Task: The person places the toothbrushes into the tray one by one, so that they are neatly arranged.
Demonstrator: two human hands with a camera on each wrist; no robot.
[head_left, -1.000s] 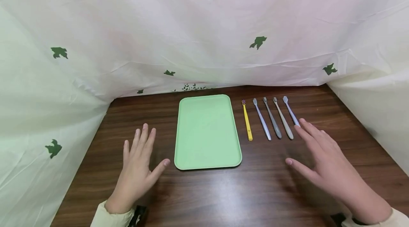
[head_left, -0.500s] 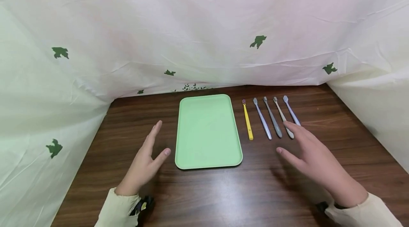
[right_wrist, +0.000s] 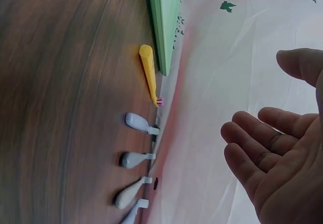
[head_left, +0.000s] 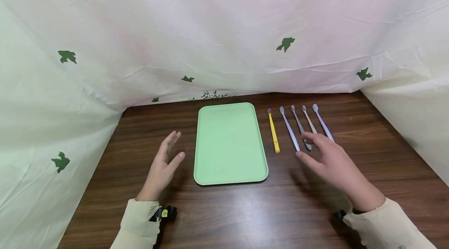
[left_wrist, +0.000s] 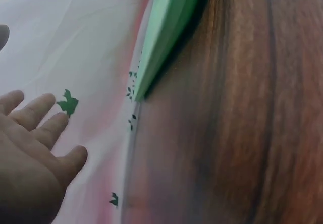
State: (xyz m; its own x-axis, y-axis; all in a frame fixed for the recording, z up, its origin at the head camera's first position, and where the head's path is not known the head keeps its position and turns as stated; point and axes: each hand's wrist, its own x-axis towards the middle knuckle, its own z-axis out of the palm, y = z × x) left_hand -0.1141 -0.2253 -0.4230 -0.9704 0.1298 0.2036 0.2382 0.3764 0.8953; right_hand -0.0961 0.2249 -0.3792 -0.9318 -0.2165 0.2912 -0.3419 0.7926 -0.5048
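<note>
My left hand [head_left: 160, 173] hovers over the table just left of a light green tray [head_left: 229, 143], fingers relaxed and holding nothing. My right hand [head_left: 331, 163] hangs above the near ends of the toothbrushes, thumb apart from the loosely bent fingers, also holding nothing. Several toothbrushes lie in a row right of the tray: a yellow toothbrush [head_left: 273, 132], a lavender toothbrush [head_left: 289, 128], a dark grey toothbrush [head_left: 298, 122], a beige toothbrush [head_left: 309, 119] and a bluish toothbrush [head_left: 323, 123]. In the head view the right hand hides the beige one's lower handle.
The dark wooden table [head_left: 224, 210] is bordered at the back and sides by a white cloth [head_left: 217, 38] printed with green leaf shapes. Its back edge runs just behind the tray and the brush heads.
My right hand has shifted left and a little farther forward over the toothbrushes. My left hand has turned palm inward and moved slightly toward the tray. Tray and toothbrushes stay put.
</note>
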